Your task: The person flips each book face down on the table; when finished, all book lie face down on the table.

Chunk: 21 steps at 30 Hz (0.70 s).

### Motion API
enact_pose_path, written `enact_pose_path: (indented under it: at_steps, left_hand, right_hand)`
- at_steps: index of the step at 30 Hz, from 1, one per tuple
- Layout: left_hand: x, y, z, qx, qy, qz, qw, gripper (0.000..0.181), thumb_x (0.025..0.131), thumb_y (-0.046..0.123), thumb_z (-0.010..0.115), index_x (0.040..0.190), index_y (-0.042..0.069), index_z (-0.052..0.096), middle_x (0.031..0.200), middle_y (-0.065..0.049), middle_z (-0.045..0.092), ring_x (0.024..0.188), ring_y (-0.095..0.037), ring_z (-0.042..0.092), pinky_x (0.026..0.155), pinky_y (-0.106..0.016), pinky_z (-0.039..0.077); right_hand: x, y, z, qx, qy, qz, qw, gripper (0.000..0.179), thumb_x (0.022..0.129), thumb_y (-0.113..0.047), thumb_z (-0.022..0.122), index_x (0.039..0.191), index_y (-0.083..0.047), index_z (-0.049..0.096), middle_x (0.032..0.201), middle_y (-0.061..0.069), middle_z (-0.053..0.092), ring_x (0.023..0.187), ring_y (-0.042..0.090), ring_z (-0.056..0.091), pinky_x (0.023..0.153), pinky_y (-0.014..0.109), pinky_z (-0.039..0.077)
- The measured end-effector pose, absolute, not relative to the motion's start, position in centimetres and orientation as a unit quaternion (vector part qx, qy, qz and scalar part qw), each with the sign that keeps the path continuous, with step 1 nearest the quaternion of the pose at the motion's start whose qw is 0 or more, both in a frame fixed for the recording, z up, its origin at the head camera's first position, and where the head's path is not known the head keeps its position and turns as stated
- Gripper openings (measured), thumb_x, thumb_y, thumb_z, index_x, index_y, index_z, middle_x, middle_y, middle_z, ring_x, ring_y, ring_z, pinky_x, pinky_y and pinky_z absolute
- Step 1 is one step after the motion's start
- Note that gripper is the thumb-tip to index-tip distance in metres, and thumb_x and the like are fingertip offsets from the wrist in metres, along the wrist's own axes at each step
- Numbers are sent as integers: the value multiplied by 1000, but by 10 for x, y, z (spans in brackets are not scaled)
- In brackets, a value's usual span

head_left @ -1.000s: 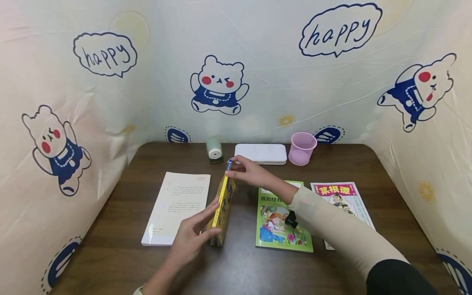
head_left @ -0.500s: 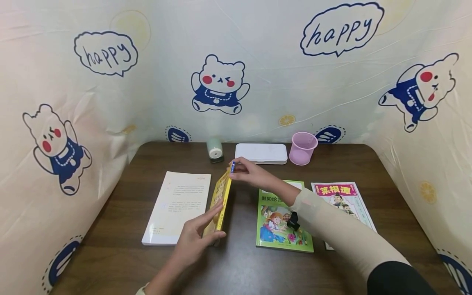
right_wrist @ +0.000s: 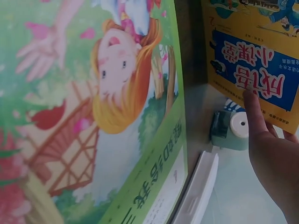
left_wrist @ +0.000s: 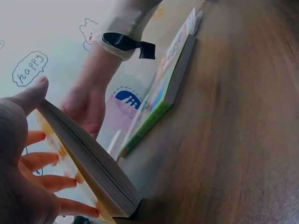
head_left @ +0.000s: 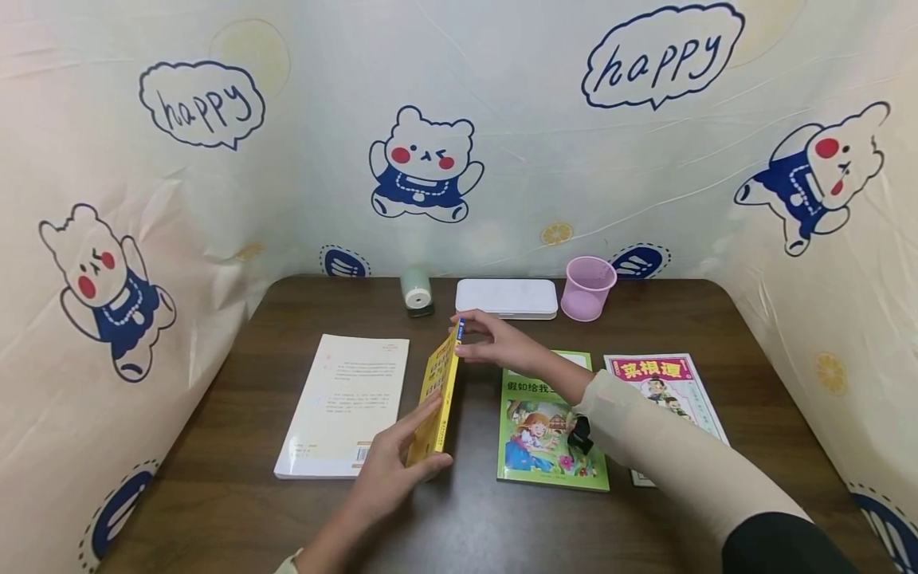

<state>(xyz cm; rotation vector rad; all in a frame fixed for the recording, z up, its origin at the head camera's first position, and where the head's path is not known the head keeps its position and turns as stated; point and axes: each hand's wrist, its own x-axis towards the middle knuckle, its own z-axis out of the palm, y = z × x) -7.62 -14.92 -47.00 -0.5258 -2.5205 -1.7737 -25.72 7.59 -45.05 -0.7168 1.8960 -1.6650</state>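
A yellow book (head_left: 439, 383) stands on its edge near the middle of the table, tilted so its left cover shows from above. My left hand (head_left: 393, 464) grips its near end, thumb at the edge and fingers spread along the cover. In the left wrist view the book's page block (left_wrist: 93, 158) faces the camera. At the far end my right hand (head_left: 496, 343) pinches the book by its blue-tipped corner. The right wrist view shows the other cover (right_wrist: 261, 46), yellow with a blue title panel, and a finger pressed on it.
A cream book (head_left: 347, 391) lies left of the hands. On the right lie a green picture book (head_left: 552, 458), under the right forearm, and a pink-and-white book (head_left: 660, 389). Along the back stand a pale green pencil sharpener (head_left: 416, 288), a white case (head_left: 506, 297) and a pink cup (head_left: 588, 291).
Both hands have shifted slightly right with the yellow book. The book has turned from nearly edge-on, so more of its left cover shows. A barcode on the cream book has come into view.
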Motion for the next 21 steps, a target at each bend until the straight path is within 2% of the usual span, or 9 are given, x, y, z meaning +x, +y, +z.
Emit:
enact_pose_path:
  at_steps: [4,10,17,21]
  left_hand:
    - [-75,-147,-473,-150,-827,-541,-5,79,84,17,87,153,30,51,162,-3,43,148,-26,39,109,-58,45]
    - [-76,-147,-478,-175,-852,-493,-7,85,80,20,90,154,31,50,161,5,44,149,-22,40,114,-49,41]
    - [-79,-149,-482,-177,-879,-439,-51,99,76,16,92,158,34,41,166,8,34,151,-17,34,119,-45,35]
    - [-78,-149,-485,-174,-898,-399,-72,106,76,15,92,160,42,33,169,7,28,152,-21,34,120,-49,34]
  right_hand:
    - [-255,79,-452,-257,695,-621,255,61,99,-12,69,153,-11,41,158,20,42,139,39,50,102,44,55]
    - [-255,84,-457,-259,692,-624,254,62,99,-7,68,154,-7,39,160,21,40,142,41,45,101,39,56]
    - [-255,90,-461,-257,692,-624,256,56,100,-6,68,150,-9,42,160,20,40,141,41,46,101,39,56]
    - [-255,93,-465,-257,697,-620,253,56,99,-7,69,149,-8,44,158,20,42,141,40,46,101,41,56]
